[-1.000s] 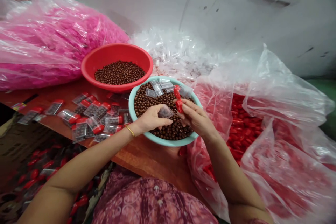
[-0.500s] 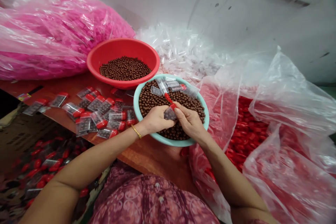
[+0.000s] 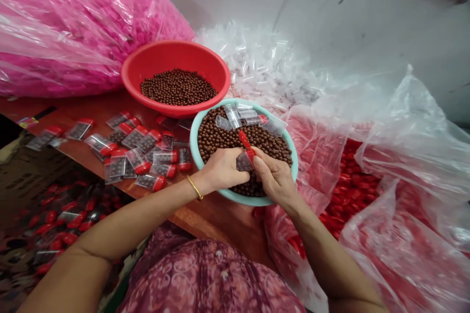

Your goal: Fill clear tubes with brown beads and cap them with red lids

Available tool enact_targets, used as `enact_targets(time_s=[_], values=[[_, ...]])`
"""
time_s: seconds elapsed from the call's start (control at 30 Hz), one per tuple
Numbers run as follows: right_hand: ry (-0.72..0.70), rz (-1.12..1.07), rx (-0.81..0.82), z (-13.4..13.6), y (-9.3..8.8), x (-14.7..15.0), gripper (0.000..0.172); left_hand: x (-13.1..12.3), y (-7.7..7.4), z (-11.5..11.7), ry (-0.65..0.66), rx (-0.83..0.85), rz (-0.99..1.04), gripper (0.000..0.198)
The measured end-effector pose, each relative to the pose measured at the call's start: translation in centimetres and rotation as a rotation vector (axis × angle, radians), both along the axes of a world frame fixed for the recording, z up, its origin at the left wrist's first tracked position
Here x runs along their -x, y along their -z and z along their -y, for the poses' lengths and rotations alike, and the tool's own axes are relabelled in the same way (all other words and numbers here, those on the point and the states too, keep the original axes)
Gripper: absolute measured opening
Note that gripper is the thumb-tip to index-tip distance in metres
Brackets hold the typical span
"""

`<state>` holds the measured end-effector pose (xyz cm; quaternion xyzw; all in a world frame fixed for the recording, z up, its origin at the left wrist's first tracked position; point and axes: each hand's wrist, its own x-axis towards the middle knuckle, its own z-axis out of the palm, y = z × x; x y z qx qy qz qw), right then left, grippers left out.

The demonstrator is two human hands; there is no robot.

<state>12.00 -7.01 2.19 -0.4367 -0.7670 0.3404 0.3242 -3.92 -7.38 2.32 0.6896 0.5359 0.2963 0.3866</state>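
Note:
My left hand (image 3: pixel 224 170) is closed around a clear plastic container (image 3: pixel 243 162) with dark contents, over the light blue basin (image 3: pixel 194 144). My right hand (image 3: pixel 273 175) pinches a red cap (image 3: pixel 246 143) at the container's end; whether the cap is fully seated I cannot tell. Brown beads (image 3: pixel 211 143) fill the basin under both hands. On top of the beads, towards the far rim, lie several empty clear containers (image 3: pixel 232 116). To the left, filled containers with red caps (image 3: pixel 149 141) lie in a loose heap on the table.
Behind stands a red basin (image 3: pixel 127 76) of brown beads. A bag of pink parts (image 3: pixel 88 24) is at left, a pile of clear containers (image 3: pixel 271 63) at the back. Red caps (image 3: pixel 354 176) fill a plastic bag at right. More capped containers (image 3: pixel 69 215) lie below the table edge.
The view has shifted slightly. Both hands stay together over the light blue basin, and the red cap has turned a little relative to the container.

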Motion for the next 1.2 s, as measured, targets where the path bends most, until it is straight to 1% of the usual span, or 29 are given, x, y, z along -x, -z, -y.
enact_targets(time_s=[0.1, 0.17, 0.23, 0.27, 0.33, 0.4, 0.47, 0.57, 0.67, 0.83, 0.97, 1.07, 1.2], values=[[0.049, -0.167, 0.238, -0.2, 0.2, 0.3, 0.045, 0.1, 0.0, -0.2, -0.019, -0.011, 0.052, 0.012], [0.070, -0.320, 0.399, -0.3, 0.5, 0.8, 0.049, 0.2, 0.2, -0.4, -0.019, 0.006, 0.148, 0.017], [0.089, -0.457, 0.484, -0.4, 0.6, 1.4, 0.050, 0.2, 0.5, -0.5, -0.012, 0.060, 0.262, 0.019], [0.110, -0.507, 0.486, -0.4, 0.5, 1.6, 0.050, 0.2, 0.6, -0.5, -0.007, 0.085, 0.303, 0.018], [0.153, -0.540, 0.434, -0.3, 0.1, 1.8, 0.048, 0.2, 0.6, -0.3, 0.008, 0.088, 0.311, 0.016], [0.168, -0.503, 0.363, -0.2, -0.4, 1.8, 0.047, 0.1, 0.4, 0.0, 0.018, 0.030, 0.224, 0.015], [0.136, -0.425, 0.328, -0.1, -0.9, 1.5, 0.047, 0.1, 0.1, 0.2, -0.011, -0.036, 0.115, 0.012], [0.046, -0.311, 0.320, 0.1, -1.4, 1.2, 0.048, 0.0, -0.3, 0.4, -0.092, -0.071, 0.004, 0.008], [0.018, -0.279, 0.310, 0.3, -1.3, 1.0, 0.049, 0.0, -0.4, 0.4, -0.097, -0.079, -0.052, 0.007], [0.069, -0.325, 0.285, 0.5, -1.0, 0.8, 0.050, -0.3, -0.2, 0.7, -0.086, -0.117, -0.120, 0.010], [0.032, -0.217, 0.245, 0.5, -0.9, 0.3, 0.045, -0.5, 0.1, 1.0, -0.070, -0.171, -0.196, 0.017], [-0.007, -0.098, 0.174, 0.7, -1.2, 0.0, 0.042, -0.7, 0.3, 1.2, -0.052, -0.183, -0.256, 0.022], [-0.048, 0.063, -0.010, 1.0, -2.0, -0.4, 0.038, -0.7, 0.2, 1.3, -0.051, -0.165, -0.293, 0.026]])
